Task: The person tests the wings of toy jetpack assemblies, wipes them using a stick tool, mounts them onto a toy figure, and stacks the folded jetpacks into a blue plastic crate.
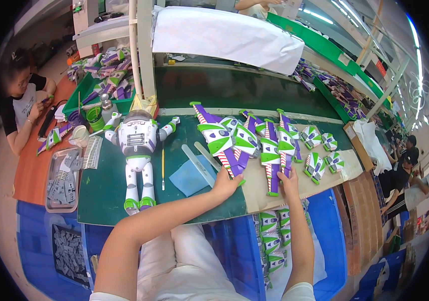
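My left hand (227, 184) is closed on the lower wing tip of a purple, white and green toy wing pack (217, 139) with red-striped edges. Another wing pack (286, 143) has its near end pinched in the fingers of my right hand (288, 182). Between and behind these two lie several similar wing packs, overlapping on the bench. To the left, a white and green toy figure (137, 136) lies on its front, legs toward me. Several small wingless green and white pieces (315, 167) sit right of my right hand.
A blue cloth (190, 176), flat sticks and a thin yellow-handled tool (163, 168) lie mid-bench. At left are a clear tray of grey parts (64, 185) and a co-worker (21, 100). Blue bins (332, 226) stand below the bench. A conveyor (199, 90) runs behind.
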Tool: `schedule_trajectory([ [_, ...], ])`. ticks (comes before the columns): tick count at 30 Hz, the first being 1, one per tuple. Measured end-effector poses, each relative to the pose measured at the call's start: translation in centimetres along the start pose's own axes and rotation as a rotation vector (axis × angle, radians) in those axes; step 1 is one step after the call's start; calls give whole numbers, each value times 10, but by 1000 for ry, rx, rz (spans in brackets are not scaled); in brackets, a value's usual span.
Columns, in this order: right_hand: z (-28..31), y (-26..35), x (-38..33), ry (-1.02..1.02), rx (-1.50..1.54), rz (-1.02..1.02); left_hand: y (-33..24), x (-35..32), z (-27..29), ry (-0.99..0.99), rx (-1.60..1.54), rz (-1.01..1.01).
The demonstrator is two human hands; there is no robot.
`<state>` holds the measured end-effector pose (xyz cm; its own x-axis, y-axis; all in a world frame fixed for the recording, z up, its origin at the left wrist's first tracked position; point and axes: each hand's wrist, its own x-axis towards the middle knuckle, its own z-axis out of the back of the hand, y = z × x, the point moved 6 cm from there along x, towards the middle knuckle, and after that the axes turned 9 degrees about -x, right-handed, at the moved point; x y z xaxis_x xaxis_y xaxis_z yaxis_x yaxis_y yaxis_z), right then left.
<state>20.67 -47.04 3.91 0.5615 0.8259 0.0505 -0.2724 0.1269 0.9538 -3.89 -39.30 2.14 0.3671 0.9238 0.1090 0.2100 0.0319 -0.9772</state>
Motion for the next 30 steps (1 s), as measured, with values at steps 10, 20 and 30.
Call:
schedule_trajectory([
  [10,21,56,6,-238,-770,380,-122,-88,63,414,-349,575],
  [20,-148,175,-63,-1,-3,388,-188,-171,203,178,123,354],
  [30,-232,194,-164,127,61,432,-203,-193,287,-475,208,-242],
])
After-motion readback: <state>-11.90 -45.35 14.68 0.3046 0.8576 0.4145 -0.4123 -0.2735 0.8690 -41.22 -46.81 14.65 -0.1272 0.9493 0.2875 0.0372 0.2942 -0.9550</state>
